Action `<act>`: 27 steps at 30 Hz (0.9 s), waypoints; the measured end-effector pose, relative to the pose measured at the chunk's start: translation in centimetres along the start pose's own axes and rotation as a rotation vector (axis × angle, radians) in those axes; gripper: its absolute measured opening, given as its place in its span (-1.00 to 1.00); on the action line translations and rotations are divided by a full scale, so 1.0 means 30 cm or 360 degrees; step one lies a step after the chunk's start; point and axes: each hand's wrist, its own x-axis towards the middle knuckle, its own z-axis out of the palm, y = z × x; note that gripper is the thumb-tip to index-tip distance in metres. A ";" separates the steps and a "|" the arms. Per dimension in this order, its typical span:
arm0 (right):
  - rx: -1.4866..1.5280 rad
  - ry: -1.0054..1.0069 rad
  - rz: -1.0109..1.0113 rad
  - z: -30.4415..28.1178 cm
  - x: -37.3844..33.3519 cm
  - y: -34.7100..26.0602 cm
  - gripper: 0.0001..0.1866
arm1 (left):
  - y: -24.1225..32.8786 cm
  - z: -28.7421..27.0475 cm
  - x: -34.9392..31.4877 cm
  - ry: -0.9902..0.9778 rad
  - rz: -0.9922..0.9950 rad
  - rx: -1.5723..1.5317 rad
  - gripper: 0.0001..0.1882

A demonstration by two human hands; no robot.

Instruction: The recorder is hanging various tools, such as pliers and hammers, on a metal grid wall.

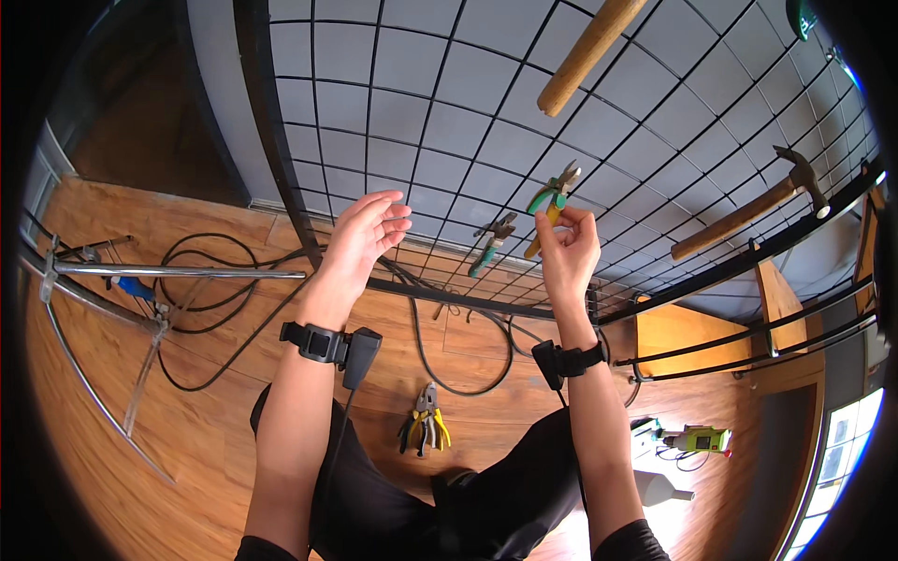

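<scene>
In front of the black wire grid [432, 97], my right hand [571, 251] pinches a yellow handle of the pliers [555, 200]; their other handle looks green and the jaws point up. My left hand [367, 234] is raised by the grid's left side, fingers spread a little, with nothing in it. Between my hands, a second pair of pliers [492, 245] with green handles hangs at the grid, jaws up. Several pliers [427, 421] with yellow and black handles lie bunched on the floor between my legs.
A wooden hammer handle [589, 58] and a claw hammer [748, 215] hang on the grid. Black cable [421, 351] loops over the wooden floor [224, 439]. At left stands a chrome metal frame [178, 270]; a green device [697, 439] sits at lower right.
</scene>
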 end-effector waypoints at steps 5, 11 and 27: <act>-0.0015 0.0026 -0.0015 0.013 -0.006 0.016 -0.71 | -0.002 -0.005 0.002 -0.0025 0.0022 0.0036 -0.72; -0.0096 -0.0014 -0.0031 -0.006 -0.004 0.006 -0.71 | -0.012 0.009 0.005 -0.0017 -0.0004 0.0010 -0.73; 0.0591 0.0298 -0.0617 -0.135 0.038 -0.299 -0.69 | -0.018 0.031 -0.013 -0.0036 0.0017 0.0004 -0.72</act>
